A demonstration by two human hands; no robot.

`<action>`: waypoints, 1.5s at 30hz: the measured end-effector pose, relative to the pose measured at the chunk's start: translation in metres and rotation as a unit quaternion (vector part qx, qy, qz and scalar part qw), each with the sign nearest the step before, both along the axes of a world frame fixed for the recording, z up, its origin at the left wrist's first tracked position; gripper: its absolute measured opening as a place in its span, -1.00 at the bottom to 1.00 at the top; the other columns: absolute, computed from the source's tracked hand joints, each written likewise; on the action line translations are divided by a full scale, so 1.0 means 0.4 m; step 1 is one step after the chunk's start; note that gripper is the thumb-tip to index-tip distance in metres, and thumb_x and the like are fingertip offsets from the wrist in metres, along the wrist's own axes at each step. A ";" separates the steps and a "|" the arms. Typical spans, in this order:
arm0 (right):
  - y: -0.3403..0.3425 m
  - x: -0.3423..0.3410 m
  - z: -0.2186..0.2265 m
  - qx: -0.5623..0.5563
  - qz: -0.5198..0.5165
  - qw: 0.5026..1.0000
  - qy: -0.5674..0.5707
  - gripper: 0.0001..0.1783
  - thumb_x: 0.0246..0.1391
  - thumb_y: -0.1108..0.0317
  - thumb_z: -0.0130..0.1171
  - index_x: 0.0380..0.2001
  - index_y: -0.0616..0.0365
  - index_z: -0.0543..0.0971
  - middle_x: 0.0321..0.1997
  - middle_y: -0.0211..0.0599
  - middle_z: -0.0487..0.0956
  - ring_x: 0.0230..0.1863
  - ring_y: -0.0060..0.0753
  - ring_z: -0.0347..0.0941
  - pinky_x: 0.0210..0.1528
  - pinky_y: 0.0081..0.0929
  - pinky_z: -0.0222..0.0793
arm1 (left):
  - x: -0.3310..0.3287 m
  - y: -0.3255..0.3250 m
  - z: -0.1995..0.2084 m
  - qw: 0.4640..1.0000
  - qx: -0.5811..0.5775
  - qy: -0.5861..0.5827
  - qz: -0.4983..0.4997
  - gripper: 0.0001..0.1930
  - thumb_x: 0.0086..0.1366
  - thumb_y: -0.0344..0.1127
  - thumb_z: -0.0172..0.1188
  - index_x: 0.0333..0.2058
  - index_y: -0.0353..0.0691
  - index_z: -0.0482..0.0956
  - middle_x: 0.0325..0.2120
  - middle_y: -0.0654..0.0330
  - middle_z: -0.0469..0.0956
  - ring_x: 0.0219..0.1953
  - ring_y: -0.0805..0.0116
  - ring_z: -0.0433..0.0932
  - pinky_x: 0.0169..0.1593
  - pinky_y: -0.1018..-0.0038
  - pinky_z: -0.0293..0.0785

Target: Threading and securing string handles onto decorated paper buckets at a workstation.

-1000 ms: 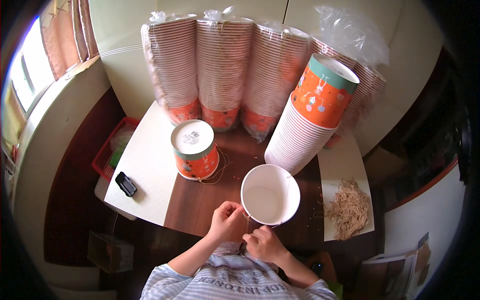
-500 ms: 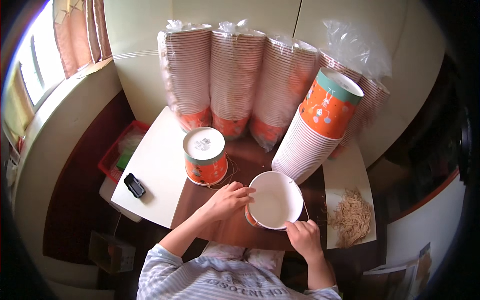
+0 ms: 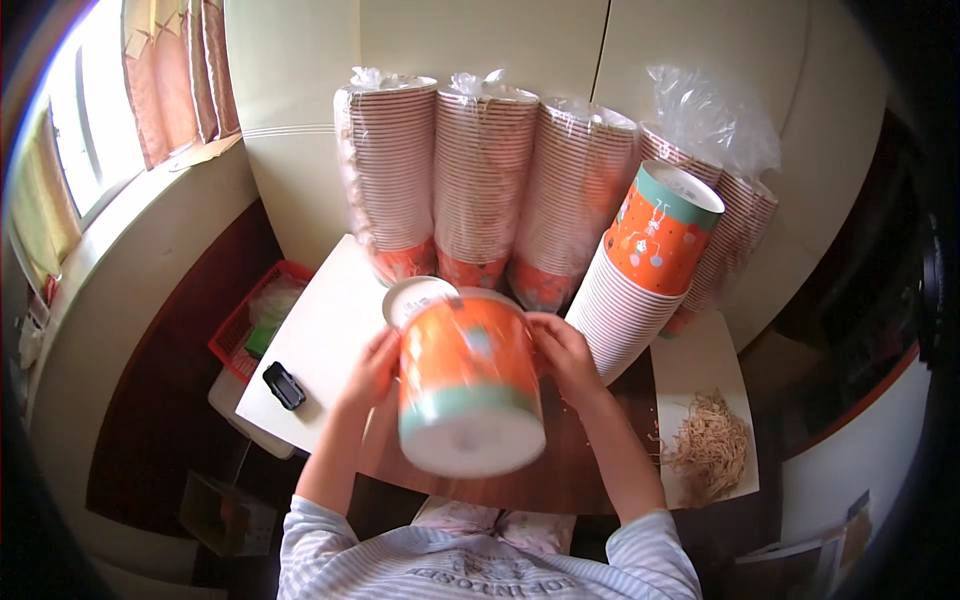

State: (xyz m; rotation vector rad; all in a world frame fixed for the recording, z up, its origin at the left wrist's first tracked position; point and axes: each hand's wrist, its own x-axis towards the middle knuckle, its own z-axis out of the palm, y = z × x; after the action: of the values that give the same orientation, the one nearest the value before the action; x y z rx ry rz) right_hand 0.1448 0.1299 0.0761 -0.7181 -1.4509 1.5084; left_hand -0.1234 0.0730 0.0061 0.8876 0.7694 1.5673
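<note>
A round orange paper bucket point(image 3: 470, 355) with a green band and a white base is raised over the table, blurred by motion. It is tipped, its base toward me and its open end facing away. Closed on its left side is my left hand point(image 3: 376, 365); my right hand point(image 3: 562, 352) grips the right side close to the rim. Some fingers of both hands are hidden by the bucket. Just behind it stands another bucket, upside down, of which mainly the white base point(image 3: 412, 297) shows.
A leaning stack of nested buckets point(image 3: 625, 310) stands behind my right hand. Several plastic-wrapped stacks point(image 3: 485, 180) line the wall. At the right lies a pile of tan strings point(image 3: 708, 442). A small black tray point(image 3: 284, 386) sits at the left, near a red basket point(image 3: 235, 335).
The bucket was resting mouth up at the table's front; now it is lifted, shifted left and tipped over. Both hands have moved to its opposite sides. The view has tilted slightly.
</note>
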 end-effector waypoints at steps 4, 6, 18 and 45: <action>0.112 -0.093 -0.015 -0.089 0.105 0.990 -0.013 -0.62 0.05 0.18 0.08 -0.14 0.22 0.43 -0.56 -0.60 0.36 -0.63 -0.80 0.15 -0.61 -0.81 0.04 | -0.049 0.088 0.019 0.971 -0.096 -0.029 0.216 -0.74 0.24 -0.23 -0.02 -0.23 -0.32 0.45 -0.48 0.28 0.48 -0.50 0.54 0.39 -0.50 0.63 0.30; 0.162 -0.127 -0.052 -0.068 0.082 0.993 -0.046 -0.63 0.05 0.18 0.08 -0.16 0.22 0.44 -0.59 -0.61 0.35 -0.66 -0.80 0.14 -0.64 -0.79 0.03 | -0.112 0.160 -0.039 0.974 -0.089 0.034 0.207 -0.75 0.21 -0.24 -0.03 -0.29 -0.33 0.46 -0.55 0.28 0.46 -0.58 0.54 0.35 -0.56 0.60 0.23; 0.285 -0.213 -0.290 -0.133 0.036 0.986 -0.091 -0.71 0.05 0.35 0.01 -0.15 0.20 0.46 -0.33 -0.42 0.52 -0.44 -0.62 0.38 -0.46 -0.71 0.27 | -0.166 0.261 -0.142 0.900 -0.175 0.324 0.234 -0.81 0.12 -0.33 -0.05 -0.43 -0.30 0.48 -0.74 0.26 0.36 -0.78 0.55 0.21 -0.75 0.59 0.06; 0.179 -0.228 -0.399 -0.165 -0.016 0.965 -0.205 -0.65 -0.07 0.41 0.09 -0.15 0.15 0.34 -0.43 -0.43 0.44 -0.61 -0.64 0.28 -0.65 -0.69 0.14 | -0.201 0.237 -0.291 0.951 -0.164 0.208 0.159 -0.74 0.21 -0.28 -0.04 -0.21 -0.31 0.48 -0.43 0.25 0.51 -0.42 0.50 0.43 -0.37 0.58 0.34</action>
State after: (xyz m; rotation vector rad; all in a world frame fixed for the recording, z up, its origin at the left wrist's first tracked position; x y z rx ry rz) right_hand 0.0535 0.2014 -0.0834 -1.3129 -1.4856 1.6612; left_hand -0.2036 0.1678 -0.1104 0.8844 1.4914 1.4763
